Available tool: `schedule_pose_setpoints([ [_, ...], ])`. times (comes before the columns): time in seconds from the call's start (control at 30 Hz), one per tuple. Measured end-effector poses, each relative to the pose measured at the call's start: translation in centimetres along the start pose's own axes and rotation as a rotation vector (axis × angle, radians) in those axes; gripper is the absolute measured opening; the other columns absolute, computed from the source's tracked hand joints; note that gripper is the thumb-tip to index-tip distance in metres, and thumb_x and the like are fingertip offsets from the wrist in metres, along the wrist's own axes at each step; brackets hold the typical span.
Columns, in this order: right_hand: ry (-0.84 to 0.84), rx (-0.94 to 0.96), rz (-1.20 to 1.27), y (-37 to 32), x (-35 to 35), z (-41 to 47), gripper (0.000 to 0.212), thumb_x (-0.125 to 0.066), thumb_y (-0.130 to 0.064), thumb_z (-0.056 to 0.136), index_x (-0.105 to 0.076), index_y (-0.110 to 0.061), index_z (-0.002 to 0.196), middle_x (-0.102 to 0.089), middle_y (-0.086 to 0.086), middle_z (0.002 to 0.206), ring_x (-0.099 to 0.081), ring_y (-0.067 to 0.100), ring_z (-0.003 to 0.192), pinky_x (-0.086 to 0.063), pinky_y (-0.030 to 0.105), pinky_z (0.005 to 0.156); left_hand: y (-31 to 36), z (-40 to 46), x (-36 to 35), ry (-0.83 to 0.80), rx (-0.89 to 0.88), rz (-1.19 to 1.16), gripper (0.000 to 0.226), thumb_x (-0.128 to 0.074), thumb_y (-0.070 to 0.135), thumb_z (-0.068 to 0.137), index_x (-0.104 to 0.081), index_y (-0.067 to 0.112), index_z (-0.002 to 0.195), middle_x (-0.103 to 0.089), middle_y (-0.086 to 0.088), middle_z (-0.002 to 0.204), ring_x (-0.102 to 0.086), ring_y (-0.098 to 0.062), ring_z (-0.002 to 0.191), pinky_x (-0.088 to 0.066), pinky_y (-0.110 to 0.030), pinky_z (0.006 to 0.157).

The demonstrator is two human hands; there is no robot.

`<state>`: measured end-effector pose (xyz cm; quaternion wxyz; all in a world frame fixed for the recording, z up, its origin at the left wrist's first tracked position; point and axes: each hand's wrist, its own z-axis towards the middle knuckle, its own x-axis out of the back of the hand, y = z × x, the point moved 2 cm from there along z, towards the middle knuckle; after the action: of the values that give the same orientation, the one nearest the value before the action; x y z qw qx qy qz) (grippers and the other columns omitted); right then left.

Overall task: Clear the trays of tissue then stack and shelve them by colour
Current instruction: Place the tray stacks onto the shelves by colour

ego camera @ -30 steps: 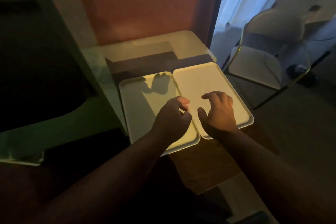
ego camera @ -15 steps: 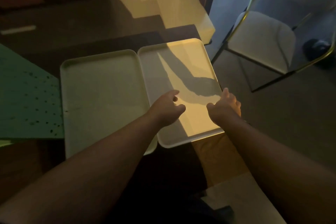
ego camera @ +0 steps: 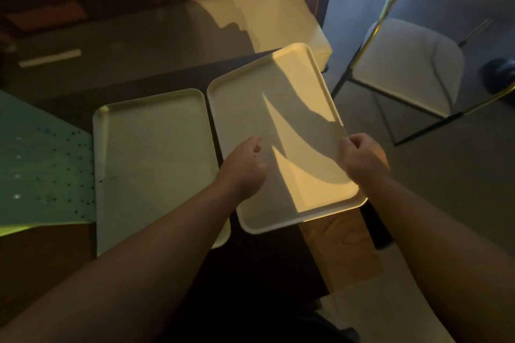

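Both hands, left hand (ego camera: 245, 167) and right hand (ego camera: 362, 157), grip the right tray (ego camera: 281, 108).

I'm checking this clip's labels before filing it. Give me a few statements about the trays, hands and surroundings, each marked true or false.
1. Two pale trays lie side by side: true, the left tray and the right tray.
2. Crumpled tissue lies in the left tray: false, no tissue shows in it.
3. The right hand is at the right tray's right rim: true.
4. The left hand rests in the left tray: false, it is at the right tray's left side.
5. A chair stands to the right: true.
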<state>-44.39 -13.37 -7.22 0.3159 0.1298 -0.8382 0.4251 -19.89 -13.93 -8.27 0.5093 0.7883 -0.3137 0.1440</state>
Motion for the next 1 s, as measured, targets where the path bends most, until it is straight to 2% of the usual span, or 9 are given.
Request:
schedule_pose_setpoints([
  [0.17,-0.029,0.077,0.077,-2.5,1.0,-0.7,0.021,-0.051,-0.035,0.105,-0.058,-0.018,0.116,-0.060,0.003,0.104,-0.061,0.021,0.093,-0.051,0.034,0.070,-0.2,-2.6,3.8,0.371,-0.257,0.281,0.043,-0.056,0.022,0.079,-0.061,0.013,0.122,-0.067,-0.008,0.106,-0.060,-0.030,0.094,-0.050,-0.042,0.085],
  [0.3,-0.124,0.047,0.177,-4.8,-3.8,-3.2,0.012,-0.051,-0.025,0.104,-0.058,-0.019,0.096,-0.063,0.007,0.091,-0.064,0.031,0.092,-0.055,0.048,0.078,-2.0,-4.7,7.2,0.508,-0.208,0.458,0.058,-0.063,0.029,0.074,-0.054,0.014,0.129,-0.062,-0.010,0.111,-0.054,-0.034,0.101,-0.041,-0.042,0.091],
  [0.43,-0.243,-0.014,0.206,-6.1,-10.5,-6.6,0.013,-0.048,-0.024,0.105,-0.057,-0.016,0.103,-0.060,0.004,0.093,-0.056,0.017,0.080,-0.040,0.030,0.061,-5.8,-5.7,10.8,0.444,0.045,0.553,0.071,-0.060,0.038,0.081,-0.038,0.013,0.143,-0.053,-0.015,0.130,-0.047,-0.036,0.118,-0.034,-0.043,0.103],
  [0.57,-0.316,-0.110,0.217,-7.5,-15.2,-9.6,0.018,-0.047,-0.028,0.106,-0.055,-0.018,0.118,-0.059,0.002,0.105,-0.056,0.015,0.087,-0.044,0.036,0.077,-9.1,-6.5,12.8,0.400,0.182,0.563,0.076,-0.051,0.060,0.086,-0.036,0.014,0.145,-0.050,-0.017,0.138,-0.047,-0.036,0.124,-0.034,-0.046,0.106],
  [0.67,-0.343,-0.150,0.183,-8.5,-17.6,-10.6,0.022,-0.046,-0.030,0.106,-0.053,-0.019,0.125,-0.058,0.003,0.112,-0.057,0.019,0.100,-0.046,0.038,0.079,-11.3,-6.7,13.3,0.360,0.238,0.569,0.077,-0.043,0.065,0.086,-0.038,0.015,0.143,-0.052,-0.017,0.137,-0.049,-0.036,0.123,-0.036,-0.047,0.104],
  [0.77,-0.358,-0.170,0.102,-9.2,-19.7,-11.3,0.029,-0.048,-0.027,0.105,-0.050,-0.018,0.133,-0.058,0.006,0.121,-0.058,0.021,0.102,-0.048,0.039,0.078,-13.4,-6.5,12.3,0.171,0.300,0.578,0.075,-0.031,0.069,0.084,-0.043,0.021,0.140,-0.046,-0.013,0.142,-0.044,-0.037,0.127,-0.038,-0.050,0.104],
  [0.83,-0.366,-0.161,-0.014,-9.2,-20.8,-11.6,0.037,-0.054,-0.019,0.101,-0.046,-0.018,0.137,-0.057,0.009,0.130,-0.061,0.026,0.109,-0.054,0.043,0.083,-14.7,-6.9,11.4,0.072,0.362,0.525,0.072,-0.032,0.066,0.082,-0.038,0.025,0.142,-0.033,-0.009,0.151,-0.032,-0.035,0.136,-0.034,-0.049,0.108],
  [0.9,-0.359,-0.104,-0.152,-8.9,-21.2,-11.8,0.043,-0.058,-0.015,0.097,-0.044,-0.018,0.138,-0.055,0.010,0.135,-0.060,0.030,0.115,-0.056,0.047,0.090,-15.7,-7.6,10.6,0.091,0.401,0.453,0.068,-0.047,0.054,0.085,-0.030,0.026,0.145,-0.019,-0.006,0.157,-0.021,-0.034,0.141,-0.030,-0.049,0.109],
  [1.0,-0.327,-0.017,-0.309,-8.8,-21.5,-12.1,0.042,-0.058,-0.014,0.096,-0.045,-0.017,0.136,-0.053,0.010,0.134,-0.059,0.030,0.114,-0.056,0.048,0.091,-16.2,-8.3,10.2,0.144,0.384,0.462,0.066,-0.054,0.046,0.084,-0.029,0.027,0.143,-0.014,-0.005,0.158,-0.016,-0.034,0.143,-0.033,-0.051,0.108],
])
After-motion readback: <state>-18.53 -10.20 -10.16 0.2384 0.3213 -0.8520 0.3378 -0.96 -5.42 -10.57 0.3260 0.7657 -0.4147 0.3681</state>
